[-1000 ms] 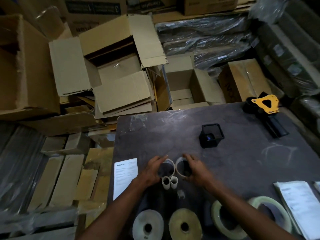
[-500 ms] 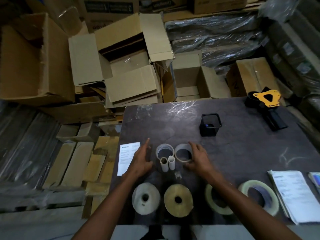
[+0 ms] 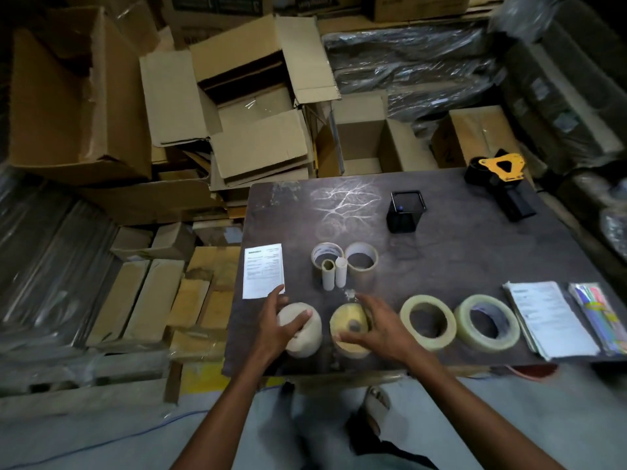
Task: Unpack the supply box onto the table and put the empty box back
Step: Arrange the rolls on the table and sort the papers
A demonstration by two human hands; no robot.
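On the dark table (image 3: 451,259) lie unpacked supplies. My left hand (image 3: 283,325) grips a white tape roll (image 3: 307,334) near the front edge. My right hand (image 3: 376,329) rests over a yellowish tape roll (image 3: 347,322), fingers around it. Two clear tape rolls (image 3: 428,322) (image 3: 487,320) lie flat to the right. Behind stand two thin tape rings (image 3: 325,254) (image 3: 361,259) and two small white tubes (image 3: 334,274). An open cardboard box (image 3: 359,144) sits beyond the table's far edge.
A white sheet (image 3: 264,271) lies at the left edge, a paper stack (image 3: 549,322) and pens (image 3: 599,315) at the right. A black mesh cup (image 3: 405,212) and a yellow tape dispenser (image 3: 502,181) stand at the back. Piled cardboard boxes (image 3: 237,106) fill the floor to the left.
Both hands left the thin rings and small tubes and drew back toward the front edge, closing on the white and yellowish rolls. The camera has pulled back.
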